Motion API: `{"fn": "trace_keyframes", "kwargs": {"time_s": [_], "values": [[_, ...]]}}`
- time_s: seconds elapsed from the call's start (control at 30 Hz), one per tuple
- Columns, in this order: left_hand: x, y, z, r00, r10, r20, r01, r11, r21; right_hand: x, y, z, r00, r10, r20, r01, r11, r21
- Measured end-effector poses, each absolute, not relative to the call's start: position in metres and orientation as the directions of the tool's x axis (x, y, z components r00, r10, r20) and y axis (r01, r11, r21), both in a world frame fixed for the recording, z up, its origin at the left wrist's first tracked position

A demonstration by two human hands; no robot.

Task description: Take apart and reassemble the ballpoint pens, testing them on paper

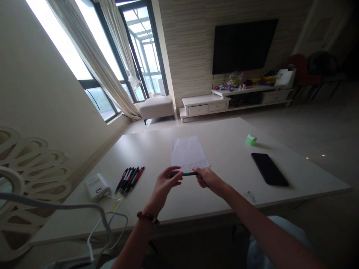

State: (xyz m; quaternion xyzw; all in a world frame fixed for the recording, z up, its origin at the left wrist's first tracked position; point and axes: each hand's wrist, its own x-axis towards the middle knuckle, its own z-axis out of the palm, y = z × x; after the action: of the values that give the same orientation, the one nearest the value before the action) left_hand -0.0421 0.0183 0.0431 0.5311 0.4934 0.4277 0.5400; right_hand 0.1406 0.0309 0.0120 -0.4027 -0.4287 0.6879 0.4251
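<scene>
one green-and-black pen point(186, 173) lying level just over the near edge of a white paper sheet point(187, 151), held at both ends: left hand point(166, 185) curled nearly closed around it, right hand point(206, 179) pinching it; no writing readable on pen or sheet; loose pens point(130, 180) left of both

this is a living room in a home. a flat black television point(245, 46) hangs on a textured, striped wall above a low white tv cabinet point(206, 106) scattered with small household odds and ends point(237, 80). a cushioned bench point(156, 106) sits beside long cream curtains point(92, 63) at tall windows point(144, 48), and the floor point(316, 119) is glossy tile.
</scene>
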Motion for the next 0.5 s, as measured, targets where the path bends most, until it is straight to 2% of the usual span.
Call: {"fn": "trace_keyframes", "kwargs": {"time_s": [0.07,0.17,0.23,0.3,0.4,0.5], "values": [[-0.047,0.018,0.046,0.185,0.983,0.0,0.324,-0.061,0.944,0.142,0.031,0.011,-0.262,0.949,-0.175,-0.21,-0.233,-0.949],[-0.046,0.015,0.045,0.312,0.944,0.109,0.605,-0.286,0.743,0.137,0.031,0.009,-0.215,0.964,-0.155,-0.234,-0.205,-0.95],[-0.042,0.012,0.042,0.355,0.919,0.172,0.692,-0.382,0.613,0.13,0.029,0.007,-0.169,0.97,-0.178,-0.266,-0.218,-0.939],[-0.038,0.011,0.038,0.344,0.917,0.204,0.758,-0.399,0.517,0.124,0.027,0.006,-0.128,0.963,-0.239,-0.266,-0.265,-0.927],[-0.035,0.01,0.032,0.326,0.919,0.222,0.806,-0.393,0.442,0.116,0.022,0.004,-0.13,0.925,-0.357,-0.261,-0.379,-0.888],[-0.034,0.009,0.029,0.372,0.897,0.237,0.81,-0.439,0.39,0.113,0.02,0.001,-0.154,0.899,-0.41,-0.333,-0.438,-0.835]]}}
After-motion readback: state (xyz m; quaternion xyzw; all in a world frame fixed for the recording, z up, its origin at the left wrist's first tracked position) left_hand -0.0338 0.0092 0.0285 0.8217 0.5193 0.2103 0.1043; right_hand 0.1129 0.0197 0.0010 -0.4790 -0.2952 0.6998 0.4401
